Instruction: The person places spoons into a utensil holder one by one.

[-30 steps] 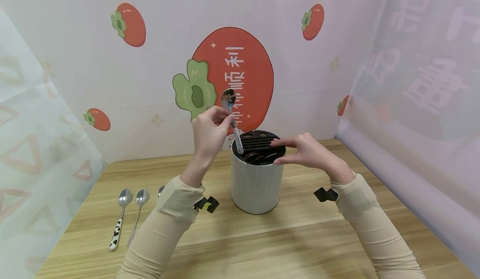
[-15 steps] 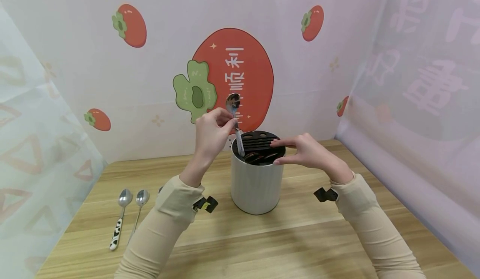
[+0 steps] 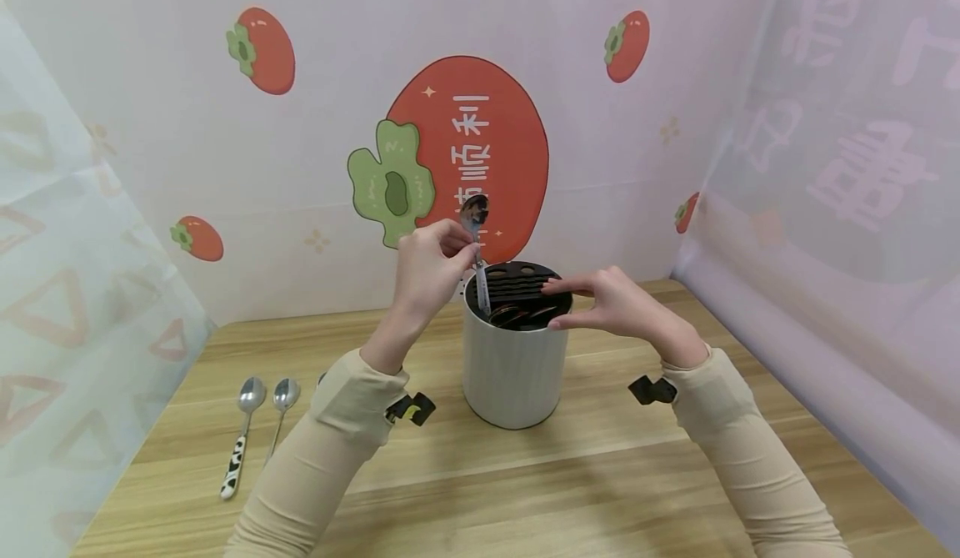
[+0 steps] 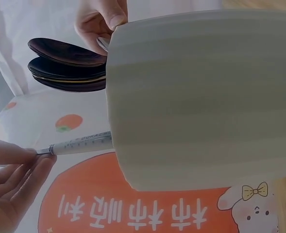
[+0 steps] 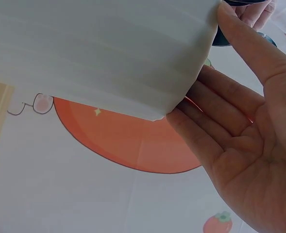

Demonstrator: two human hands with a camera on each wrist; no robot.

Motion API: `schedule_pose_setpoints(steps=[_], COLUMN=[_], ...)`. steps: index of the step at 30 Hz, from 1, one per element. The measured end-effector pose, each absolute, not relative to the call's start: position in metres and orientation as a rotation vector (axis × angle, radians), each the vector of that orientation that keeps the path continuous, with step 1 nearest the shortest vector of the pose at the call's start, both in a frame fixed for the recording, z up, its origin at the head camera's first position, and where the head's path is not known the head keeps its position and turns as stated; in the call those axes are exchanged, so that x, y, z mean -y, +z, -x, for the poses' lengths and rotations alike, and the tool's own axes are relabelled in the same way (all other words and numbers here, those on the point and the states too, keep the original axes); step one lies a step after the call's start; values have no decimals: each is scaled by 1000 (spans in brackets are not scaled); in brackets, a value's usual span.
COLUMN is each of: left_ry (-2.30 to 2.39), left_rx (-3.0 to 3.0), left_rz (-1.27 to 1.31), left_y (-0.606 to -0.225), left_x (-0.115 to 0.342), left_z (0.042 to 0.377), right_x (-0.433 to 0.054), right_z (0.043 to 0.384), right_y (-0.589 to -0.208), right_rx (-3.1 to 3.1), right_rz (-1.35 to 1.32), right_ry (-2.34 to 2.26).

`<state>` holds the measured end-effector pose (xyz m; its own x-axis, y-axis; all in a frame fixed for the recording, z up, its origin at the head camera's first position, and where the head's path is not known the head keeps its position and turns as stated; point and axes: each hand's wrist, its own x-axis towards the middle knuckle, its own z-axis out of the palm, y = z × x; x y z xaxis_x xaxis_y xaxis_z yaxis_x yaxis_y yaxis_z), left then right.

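My left hand (image 3: 431, 266) pinches a spoon (image 3: 483, 289) near its neck between thumb and fingers. The spoon's shiny bowl points up, and its white, lettered handle slants down into the utensil holder (image 3: 513, 374). This is a pale round canister with a black slotted insert (image 3: 517, 279) on top. Seen from the left wrist, the handle (image 4: 82, 144) passes behind the canister's rim, its lower end hidden. My right hand (image 3: 615, 304) touches the right side of the rim, thumb in front, fairly straight fingers behind. Several dark spoon bowls (image 4: 67, 73) stick out of the holder.
On the wooden table (image 3: 480, 500) at the left lie a spoon with a black-and-white handle (image 3: 234, 466) and a slim metal spoon (image 3: 285, 395). My left sleeve partly covers the slim one. A printed cloth (image 3: 315, 166) hangs behind.
My left hand has moved a little right and down with the spoon, bringing its handle lower into the holder and more upright. The right hand stays at the rim.
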<state>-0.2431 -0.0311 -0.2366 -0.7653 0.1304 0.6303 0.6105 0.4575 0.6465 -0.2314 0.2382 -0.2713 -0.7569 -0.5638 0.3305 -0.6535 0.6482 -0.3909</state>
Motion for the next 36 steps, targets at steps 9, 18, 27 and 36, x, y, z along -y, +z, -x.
schedule_pose_setpoints(steps=[9,18,27,36], left_ry=[-1237,-1209,-1181,-1159], left_rx=[2227,2251,2263,2294], left_rz=[625,645,659,650], left_y=[-240,-245,-248,-254], left_x=[30,29,28,28], left_z=[243,242,242,241], right_x=[-239,-239,-239,-239], right_z=[233,232,232,231], right_y=[-274,-274,-273,-272], right_rx=[2687,2685,2692,2696], right_rz=[-1001,-1000,-993,-994], right_ry=[751,754,737,736])
